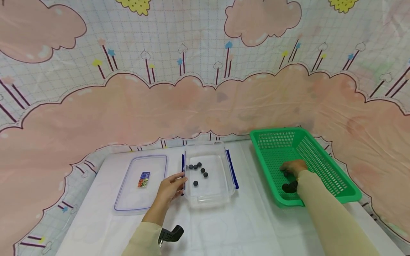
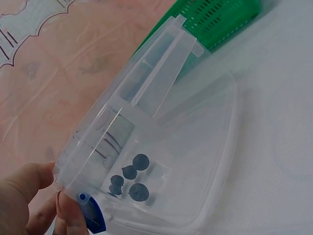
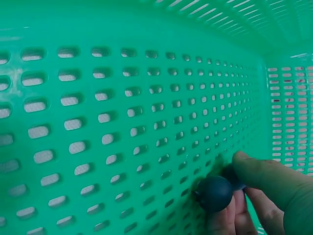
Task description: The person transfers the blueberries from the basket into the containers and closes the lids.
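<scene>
My left hand (image 1: 168, 186) holds the left wall of a clear plastic food container (image 1: 209, 200), thumb and fingers pinching its rim beside a blue clip (image 2: 92, 213). Several dark blueberries (image 1: 203, 170) lie on the container's floor, mostly towards its left side. Over on the right, my right hand (image 1: 294, 166) reaches down inside a green plastic basket (image 1: 264, 167). The right wrist view shows its thumb and fingers around a blueberry (image 3: 215, 194), with a second one (image 3: 234, 177) partly hidden behind it by the thumb.
A clear lid (image 1: 128, 199) with a blue seal and a small printed label (image 1: 143, 179) lies flat left of the container. The white-covered table (image 1: 250, 227) meets a patterned cloth backdrop (image 1: 192, 110) at the back.
</scene>
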The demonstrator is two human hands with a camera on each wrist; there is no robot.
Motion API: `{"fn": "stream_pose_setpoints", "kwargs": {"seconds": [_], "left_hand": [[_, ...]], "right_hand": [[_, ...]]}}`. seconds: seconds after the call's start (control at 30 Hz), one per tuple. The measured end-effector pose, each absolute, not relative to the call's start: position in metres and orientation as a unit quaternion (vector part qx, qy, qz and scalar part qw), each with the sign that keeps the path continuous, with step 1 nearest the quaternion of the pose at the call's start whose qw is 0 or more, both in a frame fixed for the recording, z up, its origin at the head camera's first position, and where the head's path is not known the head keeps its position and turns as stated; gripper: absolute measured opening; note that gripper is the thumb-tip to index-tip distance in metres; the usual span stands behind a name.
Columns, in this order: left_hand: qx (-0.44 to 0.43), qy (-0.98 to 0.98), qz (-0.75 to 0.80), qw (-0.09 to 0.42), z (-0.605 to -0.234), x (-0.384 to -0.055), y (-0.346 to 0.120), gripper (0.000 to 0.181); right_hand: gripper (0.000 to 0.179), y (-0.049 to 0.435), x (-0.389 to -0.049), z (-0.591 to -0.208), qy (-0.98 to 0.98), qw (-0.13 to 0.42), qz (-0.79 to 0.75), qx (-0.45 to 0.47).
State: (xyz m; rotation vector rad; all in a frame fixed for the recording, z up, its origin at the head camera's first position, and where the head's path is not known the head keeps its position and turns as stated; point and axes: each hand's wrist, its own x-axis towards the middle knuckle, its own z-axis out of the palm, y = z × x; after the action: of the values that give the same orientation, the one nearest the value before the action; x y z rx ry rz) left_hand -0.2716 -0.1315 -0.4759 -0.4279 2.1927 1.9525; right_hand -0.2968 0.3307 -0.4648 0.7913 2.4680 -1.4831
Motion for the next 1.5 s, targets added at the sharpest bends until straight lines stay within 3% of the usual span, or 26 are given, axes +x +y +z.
{"fn": "stream_pose_setpoints", "kwargs": {"seconds": [0.37,0.97,1.3,1.5], "left_hand": [[-0.148,0.735,0.655,0.091,-0.474,-0.272,-0.131,0.042],[-0.149,0.742,0.648,0.092,-0.472,-0.271,-0.131,0.042],[-0.151,0.74,0.649,0.091,-0.471,-0.27,-0.131,0.042],[-0.15,0.74,0.65,0.088,-0.471,-0.27,-0.131,0.042]], "right_hand": [[0.05,0.333,-0.294,-0.464,0.834,0.077,-0.493,0.236],[0.057,0.334,-0.292,-0.453,0.84,0.086,-0.48,0.239],[0.049,0.333,-0.292,-0.444,0.801,0.089,-0.565,0.176],[0.055,0.33,-0.295,-0.44,0.775,0.091,-0.611,0.133]]}}
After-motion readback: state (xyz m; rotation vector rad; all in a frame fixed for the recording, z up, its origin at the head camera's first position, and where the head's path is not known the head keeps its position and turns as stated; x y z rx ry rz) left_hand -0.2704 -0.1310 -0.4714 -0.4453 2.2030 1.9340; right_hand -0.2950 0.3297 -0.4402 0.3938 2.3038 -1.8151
